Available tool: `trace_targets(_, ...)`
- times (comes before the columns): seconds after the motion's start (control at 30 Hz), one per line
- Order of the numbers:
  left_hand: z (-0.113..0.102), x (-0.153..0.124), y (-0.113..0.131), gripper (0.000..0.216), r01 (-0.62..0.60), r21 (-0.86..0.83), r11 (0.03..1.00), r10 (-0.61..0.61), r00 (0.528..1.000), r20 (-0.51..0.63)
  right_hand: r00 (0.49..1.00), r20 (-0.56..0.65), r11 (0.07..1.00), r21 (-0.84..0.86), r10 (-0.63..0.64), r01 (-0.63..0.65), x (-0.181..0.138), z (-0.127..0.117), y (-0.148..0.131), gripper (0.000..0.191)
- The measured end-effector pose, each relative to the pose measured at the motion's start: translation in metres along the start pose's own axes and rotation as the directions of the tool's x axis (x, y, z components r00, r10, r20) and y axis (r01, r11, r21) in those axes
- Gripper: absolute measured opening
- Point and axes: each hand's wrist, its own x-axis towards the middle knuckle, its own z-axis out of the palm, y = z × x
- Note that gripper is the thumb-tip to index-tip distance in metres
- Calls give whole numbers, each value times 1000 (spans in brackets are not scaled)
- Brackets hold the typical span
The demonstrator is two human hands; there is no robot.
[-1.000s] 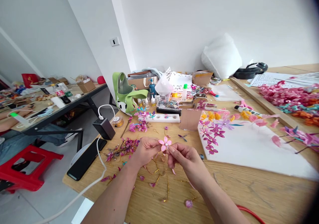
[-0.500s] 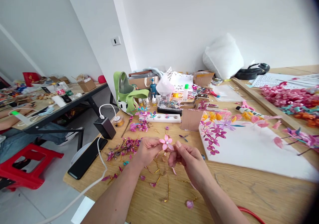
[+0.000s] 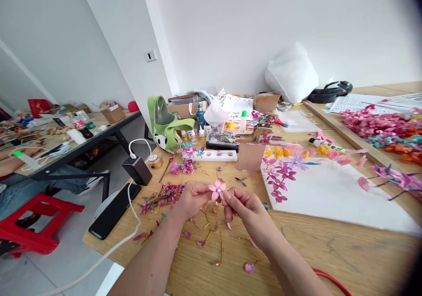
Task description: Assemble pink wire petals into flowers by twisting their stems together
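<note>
My left hand (image 3: 191, 198) pinches a small pink paper flower (image 3: 216, 189) from the left, holding it just above the wooden table (image 3: 329, 252). My right hand (image 3: 245, 210) is closed beside it, its fingertips touching the flower's right side and stem. Gold wire bits (image 3: 211, 225) and loose pink petals (image 3: 249, 268) lie on the wood under both hands. A heap of purple flower pieces (image 3: 163, 196) sits just left of my left hand.
A white sheet (image 3: 332, 195) edged with purple, yellow and pink flowers lies to the right. A black phone (image 3: 114, 209), a charger block (image 3: 137, 170) with white cable, a green bag (image 3: 166, 124), glue bottles and boxes crowd the back. Another table and a red stool (image 3: 31, 225) stand left.
My right fingers have shifted back onto the flower's side after lifting slightly; the flower stays between both hands. The view has swung a little.
</note>
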Motion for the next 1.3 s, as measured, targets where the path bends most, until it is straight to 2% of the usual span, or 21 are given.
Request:
trace_targets(0.23, -1, -1, 2, 32, -10, 13, 1000, 10, 1000, 22, 1000, -16, 999, -53, 13, -14, -1, -1, -1, 42)
trace_targets(0.4, -1, -2, 4, 30, -24, -50, 998, 26, 999, 46, 1000, 7, 997, -70, 14, -13, -1, -1, -3, 44)
trace_targets(0.53, -2, -2, 5, 32, -15, -25, 1000, 17, 997, 79, 999, -51, 997, -77, -11, 7, -1, -4, -6, 47)
trace_targets(0.63, -2, -1, 5, 34, -41, 57, 998, 32, 989, 147, 998, -66, 998, -54, -16, 12, -1, -4, -6, 44)
trace_targets(0.73, -1, 0, 5, 34, -79, 69, 994, 65, 982, 178, 999, -50, 1000, -21, -11, 9, 0, -4, -4, 41)
trace_targets(1.1, 2, -1, 4, 34, -138, 58, 989, 128, 980, 152, 1000, -24, 997, 80, -15, 17, 0, -3, 0, 35)
trace_targets(1.3, 5, 1, 11, 36, -121, 3, 993, 118, 972, 205, 1000, -17, 993, 119, 0, 2, 2, -3, 1, 36)
